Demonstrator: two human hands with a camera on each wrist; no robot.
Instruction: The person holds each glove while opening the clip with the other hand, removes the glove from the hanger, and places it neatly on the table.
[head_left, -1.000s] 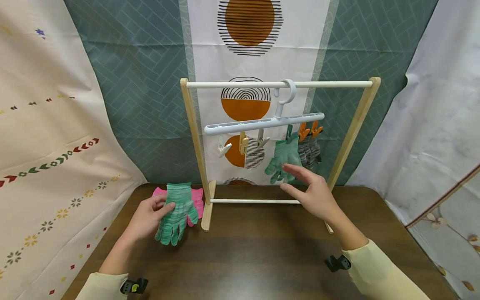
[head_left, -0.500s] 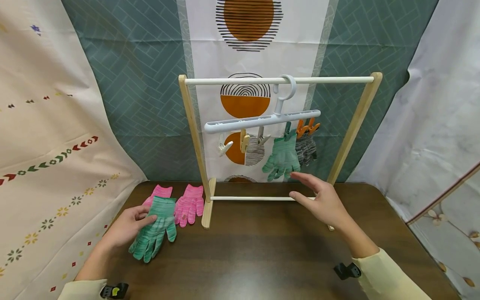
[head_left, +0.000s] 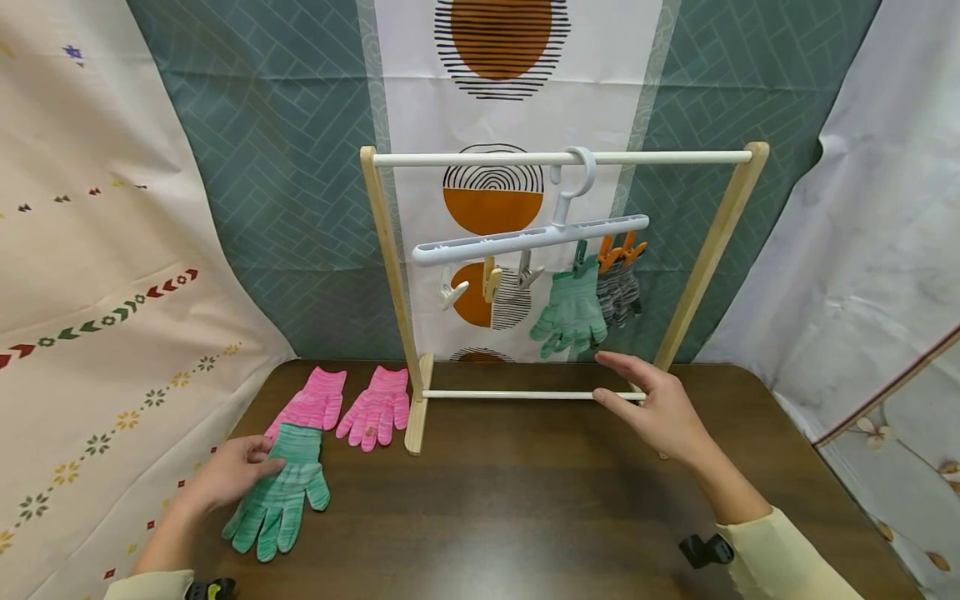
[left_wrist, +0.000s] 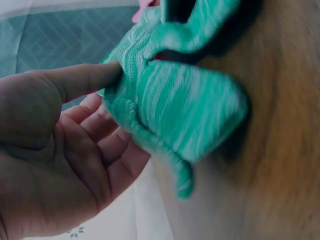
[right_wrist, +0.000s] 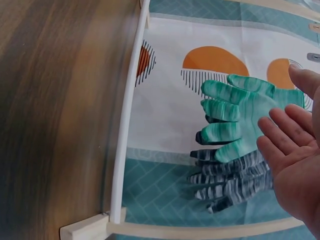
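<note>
One green glove (head_left: 281, 492), knitted with paler streaks, is held by the left hand (head_left: 231, 473) in the head view, the thumb clamped on its upper side near the cuff. From that pinch its soft fingers fan out over the smooth brown table (head_left: 480, 508). Just beyond the pinching fingers lies a pink glove (head_left: 318, 400), partly overlapped by the green cuff; a second pink glove (head_left: 377, 408) lies flat farther to their right, a small dark mark on its fabric. The right hand (head_left: 663, 412) has thumb and fingers apart in a wide curve. Just above its fingertips hangs a second green glove (head_left: 570, 308), with grey-and-black knit (head_left: 619, 293) to its right. Higher above those fingertips, a long slotted plastic hanger (head_left: 525, 243) hooks over the round white bar of a pale wooden rack (head_left: 708, 258).

The left wrist view shows the thumb pressed into ribbed green fabric, the other fingers curled behind; the cloth folds and puffs outward from them, slightly blurred.

In the right wrist view, the fingers bend loosely, well apart from the thumb. Beyond them hang rounded green glove fingers and striped grey ones; whether the fingertips touch either cannot be told.
</note>
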